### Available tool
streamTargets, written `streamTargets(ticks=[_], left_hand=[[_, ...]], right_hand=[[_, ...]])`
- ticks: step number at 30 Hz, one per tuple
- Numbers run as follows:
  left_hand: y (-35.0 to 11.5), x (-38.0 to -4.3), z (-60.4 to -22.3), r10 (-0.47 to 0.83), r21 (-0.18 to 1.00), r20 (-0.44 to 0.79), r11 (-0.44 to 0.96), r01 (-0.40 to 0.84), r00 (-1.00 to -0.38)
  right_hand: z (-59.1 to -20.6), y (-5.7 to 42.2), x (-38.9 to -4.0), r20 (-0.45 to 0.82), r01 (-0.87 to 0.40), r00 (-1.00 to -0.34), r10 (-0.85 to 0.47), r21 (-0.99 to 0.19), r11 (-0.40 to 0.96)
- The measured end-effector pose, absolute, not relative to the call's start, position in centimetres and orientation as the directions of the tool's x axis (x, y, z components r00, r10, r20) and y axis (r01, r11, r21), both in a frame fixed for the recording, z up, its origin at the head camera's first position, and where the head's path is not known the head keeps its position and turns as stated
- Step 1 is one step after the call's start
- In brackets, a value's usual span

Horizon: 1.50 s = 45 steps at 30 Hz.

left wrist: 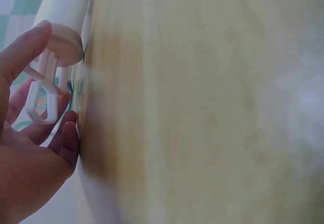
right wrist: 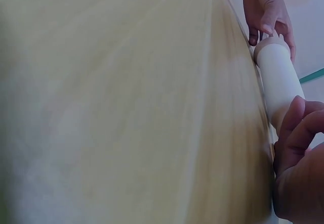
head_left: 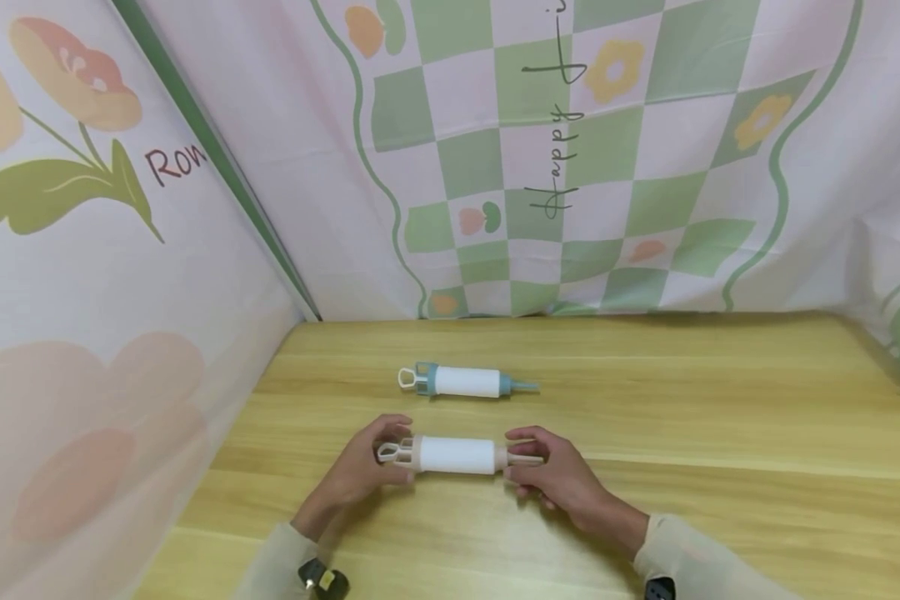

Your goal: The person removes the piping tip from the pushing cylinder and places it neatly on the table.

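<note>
A white-barrelled syringe with beige ends [head_left: 457, 456] lies crosswise on the wooden table between both hands. My left hand [head_left: 367, 457] is curved around its handle end, the thumb [left wrist: 31, 44] at the beige collar and the fingers on the far side. Inside that hand sits the pale ring of the plunger [left wrist: 43, 102]. At the other end, my right hand [head_left: 558, 471] has thumb and forefinger on either side of the beige nozzle end. In the right wrist view those fingers hide the nozzle, with the white barrel [right wrist: 279, 75] running toward the left hand.
Behind it, a second syringe with blue ends [head_left: 468, 382] lies parallel on the wooden table [head_left: 682, 400]. A patterned curtain [head_left: 465, 158] hangs along the back edge, and a flowered cloth [head_left: 120, 300] covers the left side.
</note>
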<state>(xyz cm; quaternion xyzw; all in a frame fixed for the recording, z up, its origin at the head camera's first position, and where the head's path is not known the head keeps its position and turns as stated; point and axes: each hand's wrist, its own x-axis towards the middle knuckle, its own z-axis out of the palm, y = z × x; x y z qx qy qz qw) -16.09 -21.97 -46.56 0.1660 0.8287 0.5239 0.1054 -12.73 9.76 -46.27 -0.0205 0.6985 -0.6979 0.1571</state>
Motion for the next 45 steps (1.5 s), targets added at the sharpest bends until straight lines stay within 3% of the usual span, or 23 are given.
streamTargets(ticks=[45], left_hand=[[-20.8,-15.6,-46.0,0.382,0.881,-0.017,0.443,0.167,-0.924]], right_hand=[[-46.0,9.7,-12.3,-0.216,0.217,-0.955,-0.205,-0.976,0.017]])
